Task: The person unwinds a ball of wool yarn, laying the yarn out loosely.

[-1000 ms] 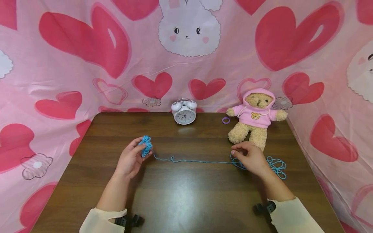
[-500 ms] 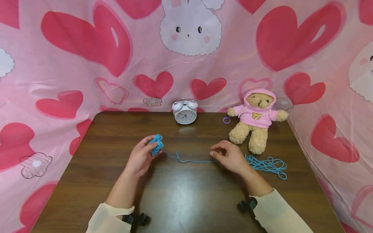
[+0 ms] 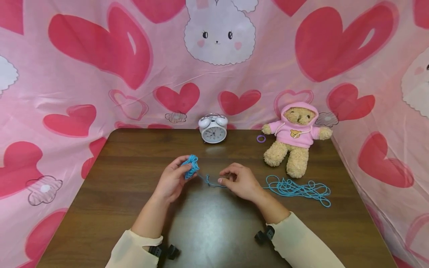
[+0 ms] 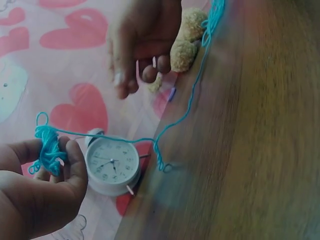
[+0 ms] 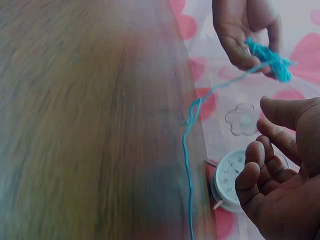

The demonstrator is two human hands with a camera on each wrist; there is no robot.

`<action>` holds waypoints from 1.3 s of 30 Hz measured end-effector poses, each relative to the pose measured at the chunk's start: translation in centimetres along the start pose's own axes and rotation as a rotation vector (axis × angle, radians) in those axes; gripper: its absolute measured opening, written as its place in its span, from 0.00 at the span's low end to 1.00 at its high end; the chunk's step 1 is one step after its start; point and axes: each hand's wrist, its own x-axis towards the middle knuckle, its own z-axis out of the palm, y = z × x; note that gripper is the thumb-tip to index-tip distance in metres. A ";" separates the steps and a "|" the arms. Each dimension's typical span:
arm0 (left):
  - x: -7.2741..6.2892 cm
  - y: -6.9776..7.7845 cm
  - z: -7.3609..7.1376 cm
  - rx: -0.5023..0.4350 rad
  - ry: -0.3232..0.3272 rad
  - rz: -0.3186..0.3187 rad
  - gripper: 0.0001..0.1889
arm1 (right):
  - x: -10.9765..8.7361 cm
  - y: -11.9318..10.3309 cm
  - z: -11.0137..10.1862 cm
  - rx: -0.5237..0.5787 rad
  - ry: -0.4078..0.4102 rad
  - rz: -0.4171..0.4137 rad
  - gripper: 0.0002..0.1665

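Observation:
A small bundle of blue yarn [image 3: 191,166] is held between the thumb and fingers of my left hand [image 3: 172,181], above the middle-left of the table. From it a single strand [image 4: 187,107] sags down to a small twisted loop [image 4: 159,156], then runs right to a loose heap of the same yarn [image 3: 298,188]. My right hand [image 3: 242,182] hovers over that strand with its fingers loosely bent. In the right wrist view nothing lies between its thumb and fingers, and the strand passes apart from them.
A white twin-bell alarm clock [image 3: 213,129] stands at the table's back edge. Right of it are a purple ring [image 3: 261,139] and a teddy bear [image 3: 295,136] in a pink hoodie. Pink heart-print cloth [image 3: 127,67] hangs around the brown wooden table [image 3: 214,230].
My right hand has moved left from beside the yarn heap, uncovering more of it. The left hand has shifted right with the bundle, so the strand between the hands sags and bunches more.

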 end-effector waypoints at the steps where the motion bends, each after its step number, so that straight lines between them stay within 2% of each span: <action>1: 0.0 -0.1 0.1 0.001 -0.002 -0.001 0.13 | 0.1 -0.1 0.2 0.003 -0.002 -0.006 0.10; 11: 0.3 -0.7 1.2 0.030 -0.024 0.002 0.14 | 1.2 -1.3 2.4 -0.003 -0.036 -0.073 0.14; 24: 0.3 -0.9 1.6 0.014 -0.020 0.006 0.11 | 1.7 -1.8 3.6 -0.016 0.005 -0.119 0.04; 31: 0.2 -0.9 1.0 0.032 0.003 0.001 0.12 | 1.4 -2.0 2.5 0.004 0.016 -0.100 0.05; 39: 0.2 -1.0 0.0 0.017 0.031 0.006 0.09 | 0.9 -1.3 0.6 0.019 0.057 -0.062 0.03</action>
